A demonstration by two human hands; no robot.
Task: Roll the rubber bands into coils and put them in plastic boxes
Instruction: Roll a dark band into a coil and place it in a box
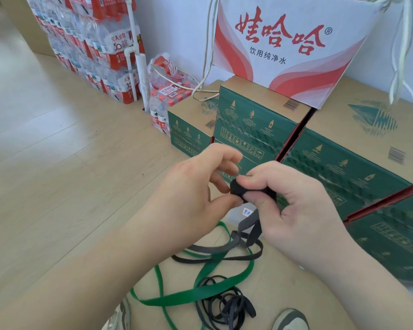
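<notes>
Left hand (196, 186), centre frame: fingers curled, thumb pinching black coil (240, 190). Lower centre we see green band (200, 291) and loose dark bands (224, 303) lying spread. Coil's tail (253, 227) hangs down. Right hand (296, 206): thumb and forefinger clamped round coil.

- The black band (239, 190): partly coiled tight, held aloft, its grey tail hanging down.
- The green band (212, 291): loose, sprawled flat below.
- The dark bands (227, 307): a tangled heap overlapping it.

black coil (239, 188) | green band (202, 292) | dark-grey bands (227, 306) | green-and-tan cartons (255, 120) | red-and-white box (289, 48)
</notes>
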